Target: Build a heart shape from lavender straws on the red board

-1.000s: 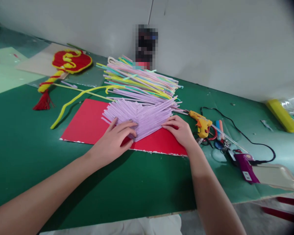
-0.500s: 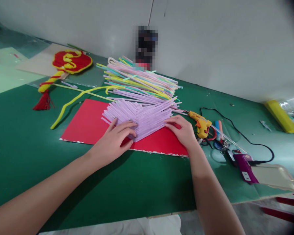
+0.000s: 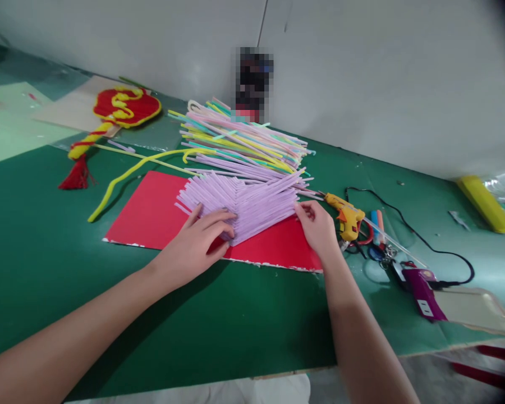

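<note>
Lilac pipe cleaners (image 3: 261, 205) lie side by side in a V-shaped herringbone panel on a red board (image 3: 143, 210) with a ragged white front edge. My left hand (image 3: 197, 238) rests over the panel's lower left part, fingers spread and pressing lightly on it. At the panel's right edge, my right hand (image 3: 317, 227) pinches the end of a lilac pipe cleaner between thumb and fingertips. The strip's tip is hidden by the fingers. A pile of loose pipe cleaners (image 3: 244, 140) in pink, yellow, teal and lilac lies just behind the panel.
A yellow glue gun (image 3: 349, 221) lies right of the board, beside keys and a purple power adapter (image 3: 423, 289). At the back left rests a red and yellow fan-shaped piece (image 3: 126, 109) with a tassel. One bent yellow pipe cleaner (image 3: 120, 179) crosses the green table (image 3: 235, 325).
My right hand has slid a little to the right along the panel's edge, away from the middle. My left hand stays in place on the panel.
</note>
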### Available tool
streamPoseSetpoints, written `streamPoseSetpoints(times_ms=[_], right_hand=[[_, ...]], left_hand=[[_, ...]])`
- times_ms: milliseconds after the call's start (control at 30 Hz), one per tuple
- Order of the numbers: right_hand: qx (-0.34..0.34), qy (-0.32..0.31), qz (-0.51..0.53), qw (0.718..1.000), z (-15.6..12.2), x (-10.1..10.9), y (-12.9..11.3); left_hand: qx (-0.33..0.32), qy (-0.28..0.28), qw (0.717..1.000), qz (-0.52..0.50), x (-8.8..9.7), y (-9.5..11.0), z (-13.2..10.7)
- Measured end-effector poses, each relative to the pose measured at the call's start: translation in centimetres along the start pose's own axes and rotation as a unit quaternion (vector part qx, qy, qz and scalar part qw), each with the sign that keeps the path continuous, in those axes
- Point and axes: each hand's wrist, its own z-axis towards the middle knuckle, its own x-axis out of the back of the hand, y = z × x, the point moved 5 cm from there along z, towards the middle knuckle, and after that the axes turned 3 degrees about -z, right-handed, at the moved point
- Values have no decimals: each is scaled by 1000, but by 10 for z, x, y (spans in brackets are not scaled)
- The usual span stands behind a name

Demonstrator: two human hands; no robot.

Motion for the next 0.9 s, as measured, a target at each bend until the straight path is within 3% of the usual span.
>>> streamPoseSetpoints(times_ms=[100,267,367,567,733,900], right_hand=[[-65,-41,125,989,-1,-6,4],[-165,-70,314,932,-6,-22,3],[-203,-62,343,915,-9,-25,0],[-225,-142,344,900,-17,-33,-11],[-229,-91,323,914,-18,-33,-14],[-216,-94,368,899,-18,-33,-12]], left_hand=[[1,0,1000,1,0,0,0],[2,4,1000,-10,1,-1,1],[-1,3,1000,-5,1,0,0],[-3,5,1000,-7,0,0,0],[-6,6,1000,-5,0,-1,0],[-3,4,1000,-12,0,-1,0]])
